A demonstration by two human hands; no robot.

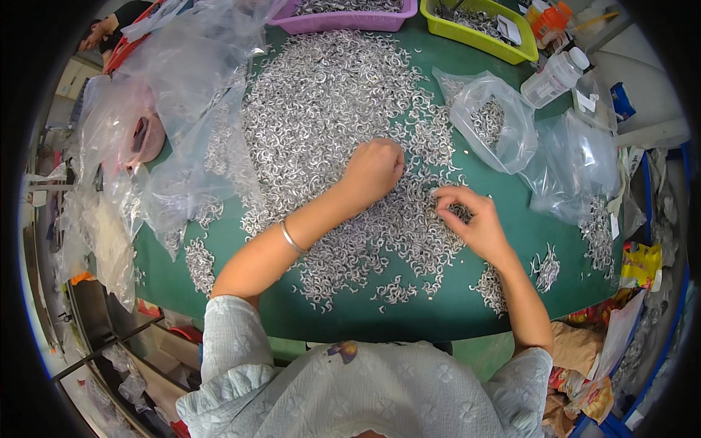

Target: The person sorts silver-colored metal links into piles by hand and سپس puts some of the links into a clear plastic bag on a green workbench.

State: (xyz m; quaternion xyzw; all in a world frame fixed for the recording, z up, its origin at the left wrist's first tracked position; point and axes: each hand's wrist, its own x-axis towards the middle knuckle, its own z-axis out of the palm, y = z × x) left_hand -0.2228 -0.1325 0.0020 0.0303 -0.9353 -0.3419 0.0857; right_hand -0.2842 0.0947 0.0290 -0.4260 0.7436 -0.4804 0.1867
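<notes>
A broad heap of small silver crescent-shaped metal pieces (pixel 314 109) covers the middle of the green table. My left hand (pixel 374 171) is curled closed over the heap's right part, a bangle on its wrist. Its fingertips are turned under, so whatever they hold is hidden. To the right, my right hand (pixel 471 219) has thumb and forefinger bent toward each other at the heap's edge. A small silver metal piece seems to be at those fingertips, though it is hard to separate from the pieces below.
Clear plastic bags (pixel 182 95) lie along the left side. Behind the heap stand a purple tray (pixel 343 22) and a yellow-green tray (pixel 478 35), both holding metal pieces. An open plastic bag (pixel 522 139) with pieces, a white-capped bottle (pixel 551 79) and small piles (pixel 546 269) are at right.
</notes>
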